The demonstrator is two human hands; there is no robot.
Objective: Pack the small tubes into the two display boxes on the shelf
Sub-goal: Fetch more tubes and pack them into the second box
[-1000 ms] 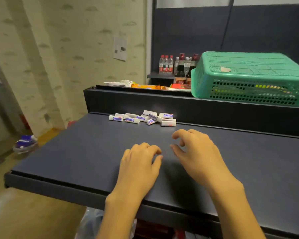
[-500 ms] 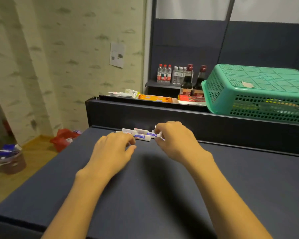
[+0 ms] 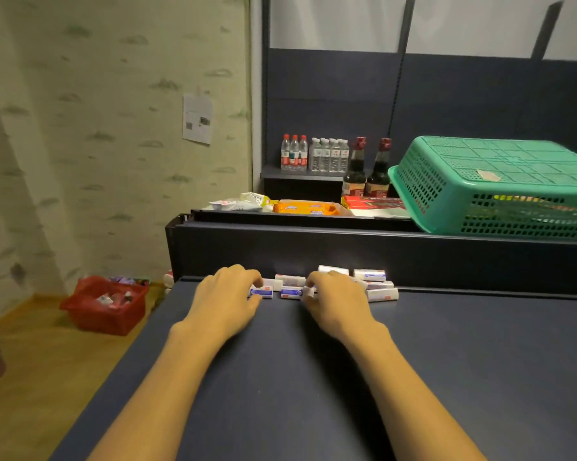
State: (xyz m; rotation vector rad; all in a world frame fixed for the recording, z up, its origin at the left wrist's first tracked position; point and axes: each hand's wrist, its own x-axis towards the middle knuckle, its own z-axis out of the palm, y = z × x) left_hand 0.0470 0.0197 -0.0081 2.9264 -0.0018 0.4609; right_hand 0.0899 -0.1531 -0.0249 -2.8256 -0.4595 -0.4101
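So this is the gathering step, I'd say. The small tubes (image 3: 327,283) lie in a loose heap at 12 o'clock on the dark shelf (image 3: 447,361), right against its back wall. The left hand (image 3: 225,296) is curled, fingertips touching the leftmost tube (image 3: 261,292); the right hand (image 3: 335,299) is pinched around one at the heap's middle — can't tell if either is truly gripped. No display boxes in view, so next comes lifting a tube and finding a box.
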